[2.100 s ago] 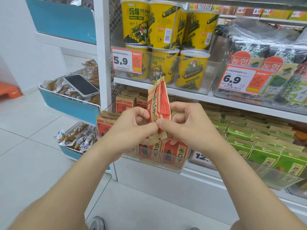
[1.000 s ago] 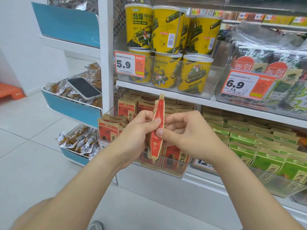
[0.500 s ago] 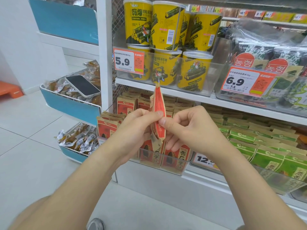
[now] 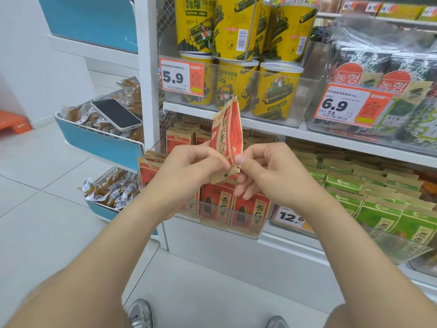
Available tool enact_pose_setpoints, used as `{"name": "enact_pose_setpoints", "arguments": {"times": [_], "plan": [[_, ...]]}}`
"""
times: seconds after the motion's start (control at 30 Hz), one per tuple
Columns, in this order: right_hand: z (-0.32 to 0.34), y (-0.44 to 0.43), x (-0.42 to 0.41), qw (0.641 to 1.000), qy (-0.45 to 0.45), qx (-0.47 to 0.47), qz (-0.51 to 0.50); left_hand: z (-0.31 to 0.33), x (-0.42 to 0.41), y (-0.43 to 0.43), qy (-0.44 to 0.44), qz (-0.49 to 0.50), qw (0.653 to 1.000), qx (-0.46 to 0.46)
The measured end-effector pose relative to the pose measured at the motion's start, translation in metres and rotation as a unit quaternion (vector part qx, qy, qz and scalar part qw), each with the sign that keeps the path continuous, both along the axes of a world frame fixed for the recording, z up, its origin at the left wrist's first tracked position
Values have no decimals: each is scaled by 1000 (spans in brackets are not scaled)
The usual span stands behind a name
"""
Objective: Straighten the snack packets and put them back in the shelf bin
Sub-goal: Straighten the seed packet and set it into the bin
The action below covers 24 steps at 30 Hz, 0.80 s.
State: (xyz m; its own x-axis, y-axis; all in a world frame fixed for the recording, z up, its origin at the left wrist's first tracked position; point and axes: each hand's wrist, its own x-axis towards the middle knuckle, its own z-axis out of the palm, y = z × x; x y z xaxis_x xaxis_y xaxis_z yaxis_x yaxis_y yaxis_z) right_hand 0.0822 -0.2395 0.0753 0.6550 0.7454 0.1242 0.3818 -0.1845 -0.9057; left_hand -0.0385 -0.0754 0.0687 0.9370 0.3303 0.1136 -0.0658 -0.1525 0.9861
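Observation:
Two red and tan snack packets [image 4: 228, 131] stand upright, pressed together, in front of the shelf. My left hand [image 4: 189, 172] pinches their lower left edge between thumb and fingers. My right hand [image 4: 267, 171] pinches the lower right edge, thumb against the packets' base. Behind and below my hands, a clear shelf bin [image 4: 246, 227] holds several more of the same red packets [image 4: 222, 204] standing in rows.
Yellow seaweed tubs [image 4: 236, 27] fill the shelf above. Green packets [image 4: 378, 202] sit in the bin to the right. A phone [image 4: 115, 113] lies on snacks in a blue side rack [image 4: 99, 143]. My shoes [image 4: 139, 313] show on the tiled floor.
The packets turned from edge-on to show more of their faces, and both hands shifted lower on them. The view moved slightly.

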Motion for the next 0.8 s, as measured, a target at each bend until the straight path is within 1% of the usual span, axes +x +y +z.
{"name": "enact_pose_setpoints", "arguments": {"times": [0.17,0.33,0.43,0.63,0.8], "plan": [[-3,0,1,998,-51,-27,14,-2,-2,2,2,-8,998,57],[-3,4,-3,996,-67,-46,26,-8,3,10,1,-29,999,17],[-3,5,-4,996,-81,-33,18,-10,5,11,13,-26,1000,0],[-2,6,-2,995,-92,22,30,-7,3,11,-20,-67,996,-55],[0,3,-4,993,-108,16,43,-6,3,9,1,-60,994,-90]]}}
